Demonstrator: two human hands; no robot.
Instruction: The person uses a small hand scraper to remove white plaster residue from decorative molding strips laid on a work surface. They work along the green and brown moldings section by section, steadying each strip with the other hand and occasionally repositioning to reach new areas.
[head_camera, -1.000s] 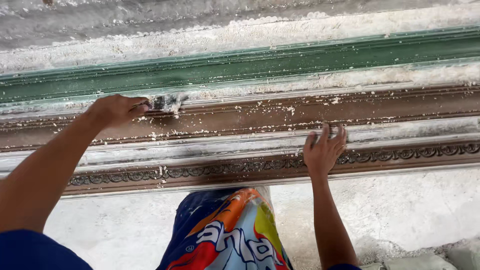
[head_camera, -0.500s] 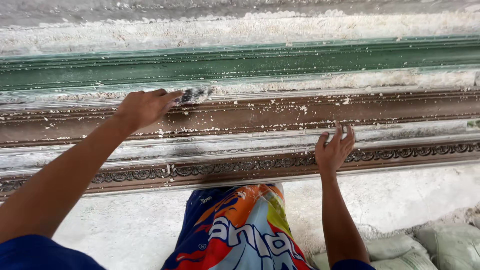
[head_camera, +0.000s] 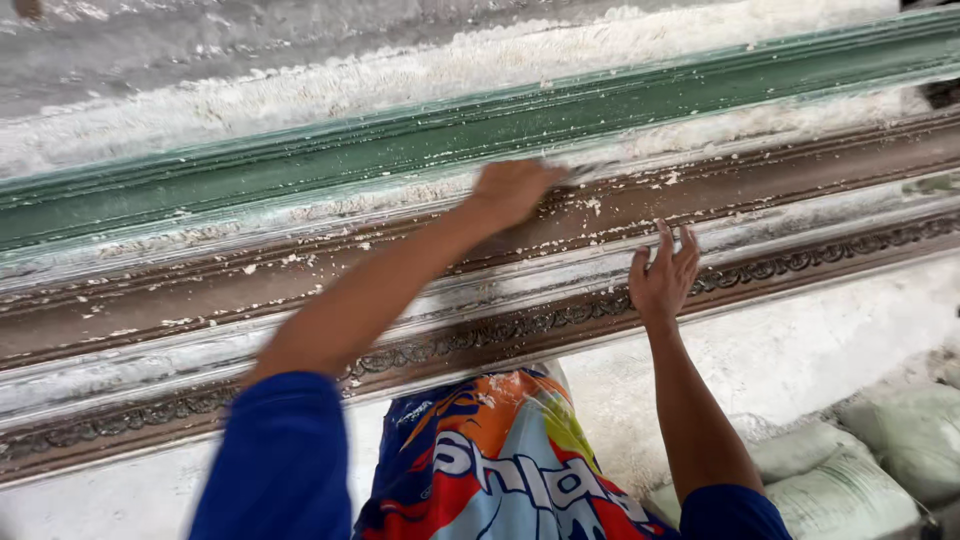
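A long brown moulding (head_camera: 300, 290) with an ornate carved front edge runs across the view, speckled with white plaster bits. My left hand (head_camera: 515, 190) is closed around a small scraping tool (head_camera: 590, 172), blurred, pressed into the upper groove of the moulding. My right hand (head_camera: 663, 275) lies flat on the moulding's lower ledge with its fingers spread, holding nothing. Both arms wear blue sleeves.
A green strip (head_camera: 420, 140) runs behind the moulding, with crusted white plaster (head_camera: 400, 70) above it. Below the moulding are a whitish floor (head_camera: 780, 350), pale filled sacks (head_camera: 890, 450) at the lower right and my colourful shorts (head_camera: 500, 460).
My left hand has slid to the right along the groove with the tool. My right hand has stayed flat on the lower ledge.
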